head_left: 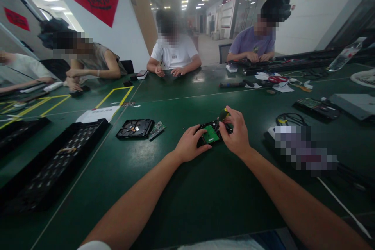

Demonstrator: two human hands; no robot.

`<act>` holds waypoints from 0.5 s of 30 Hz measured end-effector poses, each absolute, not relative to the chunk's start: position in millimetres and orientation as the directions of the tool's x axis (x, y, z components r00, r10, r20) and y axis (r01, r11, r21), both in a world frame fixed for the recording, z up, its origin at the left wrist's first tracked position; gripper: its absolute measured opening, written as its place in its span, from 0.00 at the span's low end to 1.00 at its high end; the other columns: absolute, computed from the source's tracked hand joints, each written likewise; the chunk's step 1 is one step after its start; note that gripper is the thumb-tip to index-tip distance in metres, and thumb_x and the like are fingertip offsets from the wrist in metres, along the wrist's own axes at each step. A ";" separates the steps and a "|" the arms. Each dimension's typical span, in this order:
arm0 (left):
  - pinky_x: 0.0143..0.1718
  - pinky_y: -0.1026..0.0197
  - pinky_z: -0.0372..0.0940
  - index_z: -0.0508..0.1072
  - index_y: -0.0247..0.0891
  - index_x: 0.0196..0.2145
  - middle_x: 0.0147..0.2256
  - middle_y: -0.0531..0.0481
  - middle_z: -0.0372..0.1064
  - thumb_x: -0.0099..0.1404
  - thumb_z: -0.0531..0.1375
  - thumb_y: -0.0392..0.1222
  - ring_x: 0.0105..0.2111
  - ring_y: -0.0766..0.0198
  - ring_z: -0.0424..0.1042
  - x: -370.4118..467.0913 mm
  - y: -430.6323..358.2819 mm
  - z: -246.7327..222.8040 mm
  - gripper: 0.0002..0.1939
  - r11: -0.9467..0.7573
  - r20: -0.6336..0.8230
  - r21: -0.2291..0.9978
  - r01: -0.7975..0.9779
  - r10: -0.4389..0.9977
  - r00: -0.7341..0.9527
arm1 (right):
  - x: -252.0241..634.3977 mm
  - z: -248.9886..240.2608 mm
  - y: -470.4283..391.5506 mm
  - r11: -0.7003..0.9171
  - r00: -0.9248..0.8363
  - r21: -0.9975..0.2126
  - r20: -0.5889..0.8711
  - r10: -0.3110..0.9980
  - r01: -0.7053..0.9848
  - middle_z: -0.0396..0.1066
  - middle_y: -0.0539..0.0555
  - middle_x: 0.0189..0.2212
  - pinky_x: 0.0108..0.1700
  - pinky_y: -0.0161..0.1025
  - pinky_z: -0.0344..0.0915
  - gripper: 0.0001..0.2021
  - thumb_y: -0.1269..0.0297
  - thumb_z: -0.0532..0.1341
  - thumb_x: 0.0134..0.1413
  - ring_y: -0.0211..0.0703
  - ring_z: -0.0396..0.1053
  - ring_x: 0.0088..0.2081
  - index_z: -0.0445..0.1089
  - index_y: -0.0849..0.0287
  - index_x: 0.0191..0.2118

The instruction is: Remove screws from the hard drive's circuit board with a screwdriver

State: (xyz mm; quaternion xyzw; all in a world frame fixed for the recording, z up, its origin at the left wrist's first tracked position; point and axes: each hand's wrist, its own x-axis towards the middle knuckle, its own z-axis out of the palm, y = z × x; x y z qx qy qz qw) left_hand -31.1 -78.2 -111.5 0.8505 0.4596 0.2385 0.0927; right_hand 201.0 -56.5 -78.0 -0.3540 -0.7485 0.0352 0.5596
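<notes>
1. Green tabletop (164,199) fills the room's foreground; across it people bend over their own work, one in a white shirt (175,54), another in purple (243,43).
2. Off to the left lies a long black tray (74,165); at the right, a grey box (353,106) sits near a spare drive (316,108).
3. Nearer the wearer, an opened drive (131,129) rests with a loose circuit board (157,131) just beside it.
4. Right in front of the wearer, between the hands, is a black drive with a green board (210,134) facing up. The left hand (189,144) braces it, fingers spread over its left end.
5. The right hand (238,134) pinches a screwdriver (223,115) over the other end. Driver work seems under way; I'd say it calls for a steady, aligned tip, though those fingers block my view of it.
</notes>
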 end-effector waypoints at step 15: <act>0.66 0.38 0.60 0.66 0.41 0.65 0.68 0.34 0.58 0.66 0.63 0.65 0.67 0.41 0.60 -32.3 -76.2 -113.7 0.38 -0.560 0.314 0.388 0.732 0.827 0.466 | 200.5 -79.0 -56.8 0.740 -0.100 -0.447 0.820 0.564 0.503 0.62 0.60 0.57 0.40 0.49 0.81 0.31 0.66 0.64 0.65 0.47 0.73 0.43 0.57 0.46 0.69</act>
